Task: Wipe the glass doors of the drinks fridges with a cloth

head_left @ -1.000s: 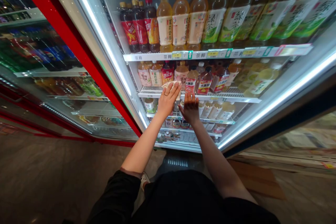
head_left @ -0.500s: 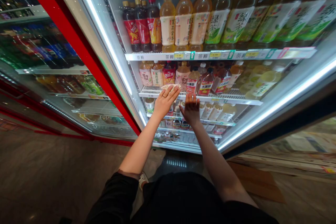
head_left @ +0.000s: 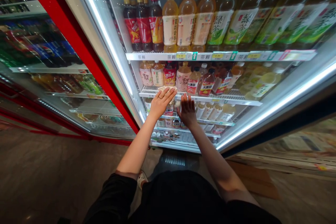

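Left hand [head_left: 160, 105] flat, fingers extended over a pale cloth [head_left: 166, 88], right hand [head_left: 188, 112] outstretched nearby, nothing visibly held, bottled drinks [head_left: 207, 84] beyond.

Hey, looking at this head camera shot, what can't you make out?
Off-white cloth: head view, partly covered by the ringed left hand.
Palm of the bare right hand: head view, hidden by its back.
Rightmost tall green-labelled plastic bottle: head view, cut off by the right edge.
Fine print on the yellow-and-white price tags: head view, too small.
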Tool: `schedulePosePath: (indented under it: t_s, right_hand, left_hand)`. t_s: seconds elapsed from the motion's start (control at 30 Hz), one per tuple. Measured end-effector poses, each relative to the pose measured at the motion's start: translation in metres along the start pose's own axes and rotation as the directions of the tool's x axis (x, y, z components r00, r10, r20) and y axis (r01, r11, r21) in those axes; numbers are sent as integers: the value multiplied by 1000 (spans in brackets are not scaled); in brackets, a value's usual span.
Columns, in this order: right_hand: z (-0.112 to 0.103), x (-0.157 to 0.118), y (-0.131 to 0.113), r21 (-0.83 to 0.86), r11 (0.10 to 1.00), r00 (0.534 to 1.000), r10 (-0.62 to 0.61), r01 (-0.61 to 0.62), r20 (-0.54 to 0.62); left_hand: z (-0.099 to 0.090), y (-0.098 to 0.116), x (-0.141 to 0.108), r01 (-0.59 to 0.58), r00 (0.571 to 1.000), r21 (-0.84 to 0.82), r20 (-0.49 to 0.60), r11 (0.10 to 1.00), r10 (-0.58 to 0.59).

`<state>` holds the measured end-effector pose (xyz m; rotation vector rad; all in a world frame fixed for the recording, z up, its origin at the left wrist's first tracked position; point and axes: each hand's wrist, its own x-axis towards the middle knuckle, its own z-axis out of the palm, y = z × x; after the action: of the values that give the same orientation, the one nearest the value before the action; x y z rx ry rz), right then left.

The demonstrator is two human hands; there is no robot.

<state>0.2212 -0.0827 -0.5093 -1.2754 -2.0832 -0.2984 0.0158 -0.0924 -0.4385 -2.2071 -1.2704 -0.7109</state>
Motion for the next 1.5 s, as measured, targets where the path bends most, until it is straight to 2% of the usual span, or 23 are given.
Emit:
schedulePosePath:
  t_s: [0.2,0.27,0.4,0.43,0.5,0.57,0.63,0.73,0.83,0.93,1.0,1.07,1.13,1.23,1.3,1.37,1.5]
  right_hand:
    - [9,15,-23,35,999,999,-33,33,7]
    - [16,17,-27,37,999,1000,-6,6,1]
    - [32,15,-24,27,1000,1000,8,-8,-10]
    - [35,14,-22,20,1000,1000,3,-3,-16]
    - [39,12,-19,-2,1000,999,-3,3,-32]
    - [42,11,-18,-30,1000,998,-3,1,-55]
    - [44,11,-19,-54,999,997,3,-8,-81]
    - [47,12,-21,-60,998,995,20,-26,-100]
    - [50,12,-20,-51,998,994,24,-29,-109]
    - [51,12,-19,-49,999,991,13,-20,-131]
    - [49,13,-19,-37,999,992,9,-14,-129]
    - [45,14,-20,-17,1000,993,8,-10,-114]
    - [41,14,-22,4,1000,995,7,-7,-104]
    - [36,12,-27,27,1000,992,4,-1,-123]
    - [36,10,-33,41,999,991,-10,15,-133]
    - [38,9,-41,49,998,993,-40,46,-114]
    - [44,14,-63,56,994,995,-93,95,-37]
  left_hand:
    - [-1,0,6,158,981,-53,-106,986,-163]
    - [-2,-4,7,120,989,-56,-77,991,-124]
    - [-9,-27,-4,-42,999,-14,27,999,43]
    - [-11,-32,-7,-49,998,-3,30,999,49]
    - [-12,-37,-10,10,1000,13,-8,1000,-10]
    - [-12,-35,-9,109,992,9,-71,994,-108]
    - [-11,-31,-6,157,982,-5,-102,988,-156]
    - [-12,-33,-8,89,995,-9,-34,996,-89]
    - [-15,-46,-19,30,998,-15,53,999,-30]
    - [-14,-53,-29,139,990,-28,15,990,-139]
    - [-10,-51,-29,234,970,-47,-54,971,-236]
    - [-6,-46,-26,270,956,-59,-100,961,-275]
    - [-4,-43,-24,235,967,-46,-92,971,-238]
    - [-8,-49,-29,115,993,-13,-3,993,-115]
    - [-12,-56,-35,72,996,5,47,997,-72]
    - [-16,-61,-39,81,995,16,57,997,-82]
    - [-16,-66,-36,143,990,30,9,989,-144]
